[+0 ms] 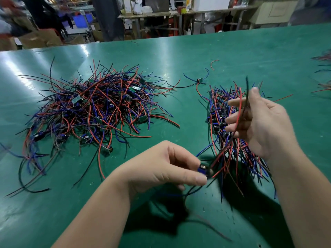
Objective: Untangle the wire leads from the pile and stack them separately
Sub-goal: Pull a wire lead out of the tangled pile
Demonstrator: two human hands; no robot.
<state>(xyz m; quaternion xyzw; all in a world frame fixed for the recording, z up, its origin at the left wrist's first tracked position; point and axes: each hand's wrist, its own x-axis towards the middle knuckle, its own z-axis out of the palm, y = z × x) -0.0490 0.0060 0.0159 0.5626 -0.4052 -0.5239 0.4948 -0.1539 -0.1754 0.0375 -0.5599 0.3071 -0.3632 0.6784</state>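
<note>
The small blue part [204,170] pinched by the left hand [161,165] is blurred, as are the dark leads [211,225] trailing below it. The right hand [265,122] hides part of the smaller heap of red, blue and black wires [232,154]; whether it grips the red and black leads [239,111] crossing its fingers is unclear. A red and blue wire tangle [323,59] is cut off at the right edge.

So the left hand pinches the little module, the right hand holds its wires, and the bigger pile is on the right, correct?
Not quite: the head view shows the bigger pile on the left, the smaller pile on the right. The left hand does pinch the module and the right hand holds its wires.
</note>
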